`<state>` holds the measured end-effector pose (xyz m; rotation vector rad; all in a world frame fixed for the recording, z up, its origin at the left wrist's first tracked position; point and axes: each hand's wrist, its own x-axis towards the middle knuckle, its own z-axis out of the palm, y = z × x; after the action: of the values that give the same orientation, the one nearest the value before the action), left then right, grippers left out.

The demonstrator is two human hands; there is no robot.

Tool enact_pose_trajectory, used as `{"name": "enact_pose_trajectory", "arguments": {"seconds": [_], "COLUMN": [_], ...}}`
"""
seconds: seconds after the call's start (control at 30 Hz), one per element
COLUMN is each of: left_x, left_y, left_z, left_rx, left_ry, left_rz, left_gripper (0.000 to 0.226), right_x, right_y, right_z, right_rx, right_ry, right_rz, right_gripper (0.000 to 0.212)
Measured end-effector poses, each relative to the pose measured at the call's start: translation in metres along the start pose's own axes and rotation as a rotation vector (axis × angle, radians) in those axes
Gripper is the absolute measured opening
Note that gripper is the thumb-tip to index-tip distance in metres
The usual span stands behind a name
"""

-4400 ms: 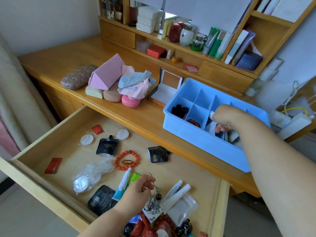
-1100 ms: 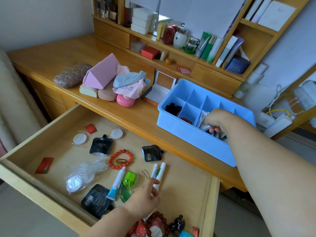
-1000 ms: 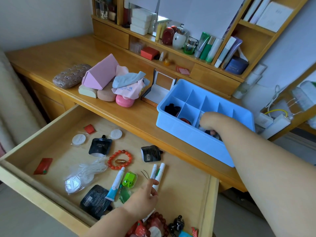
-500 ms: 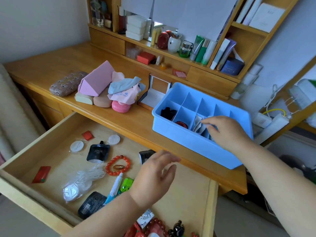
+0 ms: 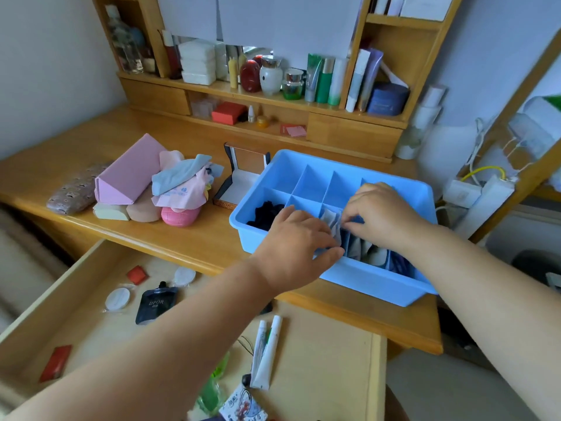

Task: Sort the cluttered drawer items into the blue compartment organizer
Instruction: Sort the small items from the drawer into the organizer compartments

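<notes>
Sachets [image 5: 332, 221] stand in the organizer's [image 5: 364, 284] near-edge compartment, both hands' [image 5: 296, 241] [image 5: 381, 214] fingers pinching them; better to keep them upright and packed, judging by the spare room.

The compartment organizer [image 5: 373, 281] is sitting on the desk [image 5: 60, 165] at centre right of the frame, with both hands over its near compartments: the left hand [image 5: 296, 247] lower left of the right hand [image 5: 379, 214]. The open drawer [image 5: 334, 360] is lying below it, filling the lower left, with two tubes [image 5: 267, 350] lying inside near lower centre. A shelf unit [image 5: 352, 132] is standing behind the organizer, along the top.
</notes>
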<state>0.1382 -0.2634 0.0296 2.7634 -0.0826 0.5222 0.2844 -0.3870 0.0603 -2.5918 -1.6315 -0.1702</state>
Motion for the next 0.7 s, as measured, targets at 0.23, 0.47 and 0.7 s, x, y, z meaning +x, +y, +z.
{"name": "enact_pose_trajectory", "arguments": {"seconds": [0.23, 0.47, 0.7], "left_x": [0.003, 0.022, 0.006], "left_y": [0.015, 0.017, 0.009], "left_z": [0.004, 0.003, 0.0], "left_rx": [-0.053, 0.131, 0.044], "left_ry": [-0.1, -0.38, -0.266], "left_rz": [-0.105, -0.068, 0.026], "left_gripper": [0.034, 0.056, 0.044], "right_x": [0.031, 0.022, -0.01], "right_y": [-0.018, -0.019, -0.018], "right_z": [0.01, 0.003, -0.004], "right_rx": [-0.282, -0.089, 0.182], "right_ry": [-0.217, -0.144, -0.228], "right_rz": [0.2, 0.316, 0.139], "right_gripper": [0.011, 0.018, 0.038]}}
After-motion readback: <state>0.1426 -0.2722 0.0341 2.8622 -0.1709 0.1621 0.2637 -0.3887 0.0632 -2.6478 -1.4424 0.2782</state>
